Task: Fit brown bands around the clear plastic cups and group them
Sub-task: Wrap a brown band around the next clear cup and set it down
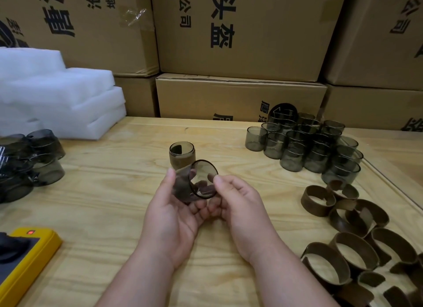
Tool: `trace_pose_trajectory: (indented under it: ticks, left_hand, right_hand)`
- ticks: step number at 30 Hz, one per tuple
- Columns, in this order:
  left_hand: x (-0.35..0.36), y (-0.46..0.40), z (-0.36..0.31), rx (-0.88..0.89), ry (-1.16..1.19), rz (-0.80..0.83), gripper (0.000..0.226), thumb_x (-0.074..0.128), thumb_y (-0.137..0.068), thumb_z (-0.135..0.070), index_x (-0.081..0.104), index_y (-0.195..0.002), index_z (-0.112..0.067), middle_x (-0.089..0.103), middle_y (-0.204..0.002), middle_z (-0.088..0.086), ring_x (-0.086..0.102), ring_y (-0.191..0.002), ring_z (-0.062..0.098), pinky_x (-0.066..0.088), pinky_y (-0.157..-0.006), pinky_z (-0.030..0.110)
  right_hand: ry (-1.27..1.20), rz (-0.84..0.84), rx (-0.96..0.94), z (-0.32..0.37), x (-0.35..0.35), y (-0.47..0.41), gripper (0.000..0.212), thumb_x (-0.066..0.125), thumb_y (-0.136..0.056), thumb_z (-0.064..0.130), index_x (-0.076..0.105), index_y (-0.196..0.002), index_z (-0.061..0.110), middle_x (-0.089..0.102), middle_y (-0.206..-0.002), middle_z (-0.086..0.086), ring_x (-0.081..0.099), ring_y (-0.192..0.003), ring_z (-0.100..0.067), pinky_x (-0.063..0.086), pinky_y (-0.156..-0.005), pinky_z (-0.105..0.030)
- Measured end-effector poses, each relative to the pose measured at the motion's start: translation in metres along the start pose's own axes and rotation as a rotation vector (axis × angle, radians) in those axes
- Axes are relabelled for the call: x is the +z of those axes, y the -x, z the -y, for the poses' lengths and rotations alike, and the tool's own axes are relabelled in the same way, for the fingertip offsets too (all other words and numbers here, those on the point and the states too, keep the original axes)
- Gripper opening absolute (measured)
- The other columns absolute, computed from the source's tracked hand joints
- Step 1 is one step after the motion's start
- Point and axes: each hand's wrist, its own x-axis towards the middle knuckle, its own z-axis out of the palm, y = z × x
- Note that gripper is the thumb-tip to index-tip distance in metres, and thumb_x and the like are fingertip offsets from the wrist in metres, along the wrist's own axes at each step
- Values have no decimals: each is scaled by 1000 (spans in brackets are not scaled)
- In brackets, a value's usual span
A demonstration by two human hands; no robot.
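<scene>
At far left, smoky cups (45,146) lie tumbled beside white foam (57,96) and a yellow device (29,261). Mid-table (114,203), we cradle one clear tinted cup (196,183) between both hands, tipped on its side, its axis running toward us and rightward, open mouth facing the camera. Our left hand (176,215) and right hand (240,210) curl fingers around it. Behind stands a banded cup (182,155), upright. At right, bare cups (306,144) cluster above loose brown bands (343,238).
</scene>
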Motion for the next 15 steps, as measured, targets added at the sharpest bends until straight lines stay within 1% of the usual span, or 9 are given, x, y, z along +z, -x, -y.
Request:
trace_pose_trajectory:
  ticks: [2, 4, 5, 7, 8, 9, 12, 14, 15]
  left_hand:
    - [2, 2, 2, 7, -70, 18, 48, 57, -86, -55, 81, -102, -16, 75, -107, 25, 63, -88, 36, 52, -79, 41]
    - [3, 4, 4, 26, -136, 32, 54, 62, -90, -54, 76, -116, -9, 71, -119, 29, 61, -98, 39, 47, -89, 48]
    - [4, 4, 5, 41, -164, 40, 58, 63, -90, -54, 72, -122, -6, 70, -121, 29, 62, -99, 38, 48, -90, 48]
    - [5, 4, 7, 72, -194, 61, 60, 61, -86, -53, 70, -124, -7, 71, -119, 27, 68, -94, 32, 53, -81, 43]
    - [6, 4, 8, 90, -188, 69, 57, 61, -85, -51, 72, -121, -8, 73, -115, 25, 70, -91, 30, 56, -76, 40]
    - [7, 5, 8, 110, -173, 77, 53, 62, -86, -49, 74, -117, -8, 73, -112, 24, 71, -89, 29, 58, -71, 37]
    - [8, 6, 8, 190, -126, 48, 46, 64, -89, -43, 74, -114, -5, 75, -106, 22, 73, -88, 27, 59, -65, 34]
    - [8, 5, 9, 223, -86, -21, 46, 75, -87, -34, 67, -123, -6, 76, -104, 17, 74, -85, 22, 59, -64, 29]
    - [7, 4, 10, 243, -94, -66, 52, 81, -82, -29, 63, -127, -10, 76, -106, 15, 74, -87, 21, 60, -67, 30]
  right_hand:
    - [-60, -75, 27, 0, 0, -1, 34, 62, -100, 28, 70, -93, -4, 70, -88, -28, 60, -72, -35, 51, -64, -38]
    - [-106, -124, 18, 1, 1, -1, 42, 62, -99, 35, 71, -96, -6, 73, -93, -32, 67, -74, -41, 54, -64, -40]
    - [-128, -139, 13, 2, 2, 0, 49, 66, -94, 41, 70, -98, -8, 72, -94, -35, 68, -75, -43, 55, -62, -41]
    - [-153, -154, 6, 3, 3, 1, 72, 78, -83, 51, 61, -103, -16, 68, -97, -41, 66, -76, -45, 54, -61, -42]
    - [-150, -150, -3, 3, 3, 1, 79, 83, -78, 53, 57, -103, -17, 67, -100, -42, 66, -78, -44, 53, -64, -44]
    - [-141, -142, -19, 1, 2, 1, 78, 85, -73, 54, 58, -101, -14, 67, -103, -41, 66, -82, -43, 53, -68, -47]
    - [-93, -107, -87, -2, 4, 1, 66, 84, -65, 54, 66, -101, 2, 72, -105, -30, 68, -88, -31, 57, -77, -50]
    - [-36, -126, -147, -4, 3, 1, 57, 78, -69, 57, 71, -103, 12, 75, -95, -8, 67, -88, -16, 57, -74, -34]
    - [-4, -153, -167, -5, 2, 1, 49, 71, -75, 59, 74, -102, 18, 74, -94, 3, 66, -89, -12, 54, -74, -29]
